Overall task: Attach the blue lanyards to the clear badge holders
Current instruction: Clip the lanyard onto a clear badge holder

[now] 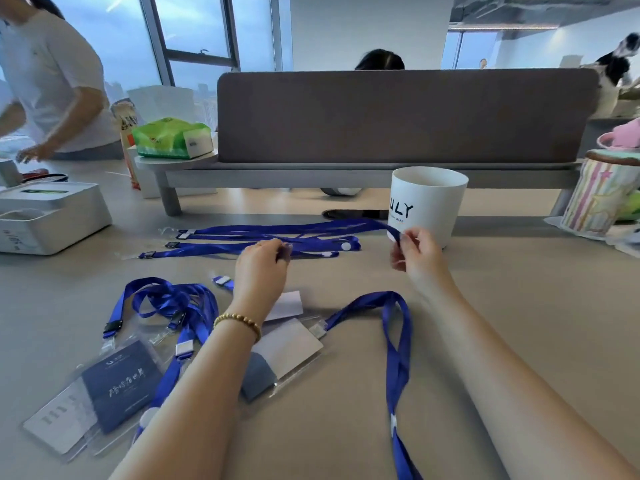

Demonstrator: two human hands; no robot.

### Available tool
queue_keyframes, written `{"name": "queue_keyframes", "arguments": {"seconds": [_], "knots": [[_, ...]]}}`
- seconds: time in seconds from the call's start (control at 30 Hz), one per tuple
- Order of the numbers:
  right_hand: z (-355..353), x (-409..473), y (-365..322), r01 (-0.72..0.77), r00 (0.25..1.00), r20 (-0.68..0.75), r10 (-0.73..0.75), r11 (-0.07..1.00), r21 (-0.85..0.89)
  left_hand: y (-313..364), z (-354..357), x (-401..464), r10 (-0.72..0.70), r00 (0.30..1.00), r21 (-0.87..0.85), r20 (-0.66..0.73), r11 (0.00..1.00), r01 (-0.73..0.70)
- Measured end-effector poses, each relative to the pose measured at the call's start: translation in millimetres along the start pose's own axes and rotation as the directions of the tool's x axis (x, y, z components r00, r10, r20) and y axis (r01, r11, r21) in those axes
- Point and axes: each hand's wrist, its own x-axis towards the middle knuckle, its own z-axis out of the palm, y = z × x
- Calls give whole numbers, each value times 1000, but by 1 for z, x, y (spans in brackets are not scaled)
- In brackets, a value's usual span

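While pinched by right hand (412, 252), flat satin-blue lanyard (298, 228).

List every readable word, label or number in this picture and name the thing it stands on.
"ULY" in black on the white cup; its start is cut off by the curve, and the small line beneath is blurred.
White handwriting-style characters on the dark blue badge card: unreadable.
Print on the green tissue pack and the white box: too blurred.
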Motion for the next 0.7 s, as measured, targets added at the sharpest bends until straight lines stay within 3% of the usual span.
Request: {"name": "queue_keyframes", "arguments": {"seconds": [0.07, 0.13, 0.3, 0.37, 0.43, 0.47, 0.53, 0.6, 0.67, 0.7], "knots": [[-15, 0, 14, -118, 988, -95, 120, 993, 26, -7, -11, 1, -95, 994, -78, -59, 993, 90], [-25, 0, 25, -205, 965, -162, 206, 978, 24, -14, -19, 3, -202, 979, -223, -20, 955, 193], [-40, 5, 41, -268, 942, -267, 202, 933, -238, -4, -33, 3, -328, 938, -475, 112, 811, 340], [-44, 2, 44, -290, 948, -252, 196, 860, -420, 7, -41, 1, -356, 895, -667, 268, 602, 439], [-41, -4, 41, -263, 965, -188, 184, 697, -667, 22, -47, -2, -227, 834, -766, 502, 331, 551], [-36, -7, 36, -217, 975, -150, 162, 588, -779, 28, -47, -5, -154, 800, -737, 580, 319, 596], [-22, -14, 21, -112, 993, -85, 77, 481, -870, 40, -41, -13, -96, 744, -643, 661, 440, 627], [-8, -20, 7, 86, 996, 45, -83, 593, -800, 46, -33, -21, -101, 711, -553, 696, 556, 620], [7, -29, -5, 349, 935, 260, -239, 738, -578, 45, -28, -27, -88, 687, -485, 721, 645, 591], [15, -35, -11, 407, 899, 356, -253, 780, -474, 43, -27, -29, -74, 675, -465, 734, 670, 579]]}}
